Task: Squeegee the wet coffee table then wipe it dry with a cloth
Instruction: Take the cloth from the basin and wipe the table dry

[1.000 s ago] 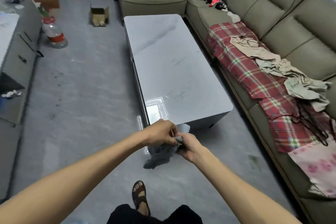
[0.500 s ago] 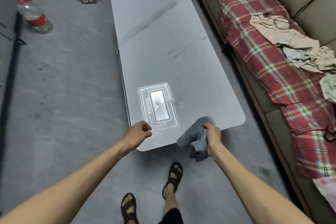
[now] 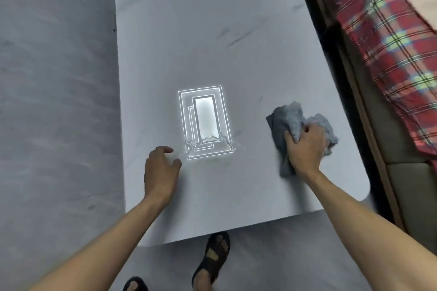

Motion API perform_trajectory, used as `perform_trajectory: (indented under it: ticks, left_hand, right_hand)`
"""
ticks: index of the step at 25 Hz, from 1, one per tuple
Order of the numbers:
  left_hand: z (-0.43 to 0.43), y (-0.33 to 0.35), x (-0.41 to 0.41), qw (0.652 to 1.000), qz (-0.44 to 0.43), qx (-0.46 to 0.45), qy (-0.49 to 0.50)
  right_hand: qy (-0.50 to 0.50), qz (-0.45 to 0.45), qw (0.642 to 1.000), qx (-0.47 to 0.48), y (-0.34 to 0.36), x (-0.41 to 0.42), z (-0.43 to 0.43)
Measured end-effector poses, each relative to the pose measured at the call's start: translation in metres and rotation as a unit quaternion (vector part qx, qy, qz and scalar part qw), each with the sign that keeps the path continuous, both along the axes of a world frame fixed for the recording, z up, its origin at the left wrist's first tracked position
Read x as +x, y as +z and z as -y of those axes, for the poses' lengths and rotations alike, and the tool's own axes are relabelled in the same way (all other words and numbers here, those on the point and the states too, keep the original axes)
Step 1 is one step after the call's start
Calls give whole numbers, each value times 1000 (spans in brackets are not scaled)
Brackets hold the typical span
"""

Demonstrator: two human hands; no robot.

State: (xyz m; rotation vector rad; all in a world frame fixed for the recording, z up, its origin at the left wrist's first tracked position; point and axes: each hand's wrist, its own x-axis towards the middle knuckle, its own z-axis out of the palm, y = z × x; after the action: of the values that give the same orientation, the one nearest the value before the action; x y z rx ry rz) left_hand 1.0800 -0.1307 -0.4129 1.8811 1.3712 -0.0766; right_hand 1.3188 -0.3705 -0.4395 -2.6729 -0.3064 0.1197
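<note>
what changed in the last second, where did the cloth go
The left hand let go of the cloth and moved left, open over the coffee table. The right hand carried the cloth forward onto its right side. Unchanged: right hand's hold; puddle unwiped.

Cloth, bunched between both hands a second ago and held well short of the bright reflection on the table, is now gripped by the right hand alone. It lies pressed flat-ish on the top, to the right of the reflection. Left hand has let go and come forward over the top, fingers loose and holding nothing, just left of the reflection's near corner. View has closed in and tipped down, so the reflection now sits mid-frame.
</note>
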Motion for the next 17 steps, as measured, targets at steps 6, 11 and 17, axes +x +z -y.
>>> perform_trajectory:
  ticks: [6, 11, 17]
  left_hand:
    - [-78, -59, -46, 997, -29, 54, 39]
    - [-86, -65, -60, 992, 49, -64, 100]
    - [-104, -63, -83, 954, 150, -124, 228]
  right_hand:
    - [-45, 10, 999, 12, -50, -9, -47]
    - [-9, -17, 998, 53, -51, -45, -120]
    - [334, -24, 942, -4, -53, -130, -236]
